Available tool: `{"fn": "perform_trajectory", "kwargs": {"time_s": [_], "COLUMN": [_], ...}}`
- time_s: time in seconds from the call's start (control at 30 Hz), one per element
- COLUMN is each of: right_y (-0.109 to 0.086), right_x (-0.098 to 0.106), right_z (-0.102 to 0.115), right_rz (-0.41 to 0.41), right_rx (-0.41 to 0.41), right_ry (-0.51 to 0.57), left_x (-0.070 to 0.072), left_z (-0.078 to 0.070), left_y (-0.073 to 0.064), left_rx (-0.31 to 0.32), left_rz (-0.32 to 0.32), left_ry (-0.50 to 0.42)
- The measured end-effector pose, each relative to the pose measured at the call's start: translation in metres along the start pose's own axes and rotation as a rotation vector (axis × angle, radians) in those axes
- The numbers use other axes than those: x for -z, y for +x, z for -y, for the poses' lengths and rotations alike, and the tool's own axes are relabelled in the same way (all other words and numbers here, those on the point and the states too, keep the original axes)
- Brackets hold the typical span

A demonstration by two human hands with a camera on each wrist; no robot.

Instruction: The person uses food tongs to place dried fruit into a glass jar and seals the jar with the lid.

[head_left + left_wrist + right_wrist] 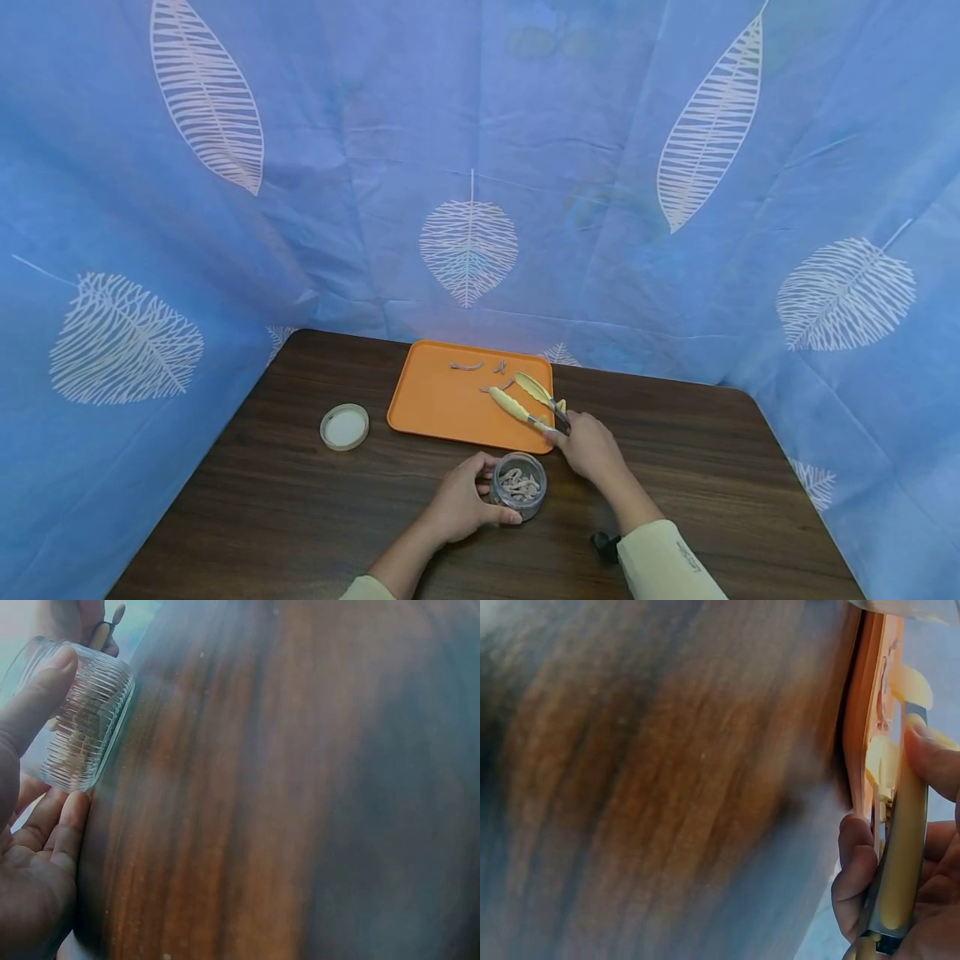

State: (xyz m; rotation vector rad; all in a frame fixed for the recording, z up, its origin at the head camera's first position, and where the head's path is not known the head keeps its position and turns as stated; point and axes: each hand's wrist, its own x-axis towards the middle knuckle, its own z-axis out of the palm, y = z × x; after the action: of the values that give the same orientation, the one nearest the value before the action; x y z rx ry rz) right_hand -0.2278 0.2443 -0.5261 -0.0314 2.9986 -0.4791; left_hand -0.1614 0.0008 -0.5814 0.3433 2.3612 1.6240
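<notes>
A clear jar (542, 500) stands upright and uncovered on the table, with several pale, twisted dried strips (517, 483) inside. My left hand (459, 500) holds it from the left, thumb at the near side and fingers behind. Ribbed walls show on the jar (112, 679) in the left wrist view. Beyond it, my right hand (594, 446) grips yellow-tipped tongs (510, 404) by the handles, their jaws spread over an orange tray (438, 408). A thin strip (506, 386) lies between the tong tips on the tray; whether they touch it, I cannot tell.
Farther back on the tray lie a slender strip (467, 367) and a small forked piece (500, 367). A round lid (345, 427) rests on the dark wooden table (285, 492), left of the tray. Blue leaf-print cloth (360, 250) hangs behind and at both sides.
</notes>
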Motion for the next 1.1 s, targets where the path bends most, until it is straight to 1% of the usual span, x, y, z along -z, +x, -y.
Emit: {"fn": "perform_trajectory", "kwargs": {"time_s": [0.13,0.23,0.5,0.77,1.0,1.1], "right_y": [0.002,0.003,0.001,-0.001,-0.002,-0.003], "right_x": [-0.002,-0.005,-0.007,-0.011,-0.014,-0.016], "right_z": [-0.001,-0.001,-0.001,-0.003,-0.005,-0.006], "right_rz": [-0.013,-0.03,-0.062,-0.109,-0.113,-0.112], "right_rx": [-0.005,-0.009,-0.05,-0.036,-0.078,-0.084], "right_ry": [-0.007,-0.036,-0.075,-0.061,-0.021,-0.018], "left_x": [0.001,0.001,0.002,0.002,0.004,0.003], "left_z": [0.0,0.0,0.0,0.0,-0.005,-0.005], "left_y": [0.0,0.0,0.0,0.0,-0.001,-0.002], "left_rx": [0.006,0.008,0.007,0.003,0.013,0.02], "left_rz": [0.001,0.002,0.008,0.007,0.011,0.012], "left_ry": [0.002,0.002,0.003,0.006,0.001,-0.003]}}
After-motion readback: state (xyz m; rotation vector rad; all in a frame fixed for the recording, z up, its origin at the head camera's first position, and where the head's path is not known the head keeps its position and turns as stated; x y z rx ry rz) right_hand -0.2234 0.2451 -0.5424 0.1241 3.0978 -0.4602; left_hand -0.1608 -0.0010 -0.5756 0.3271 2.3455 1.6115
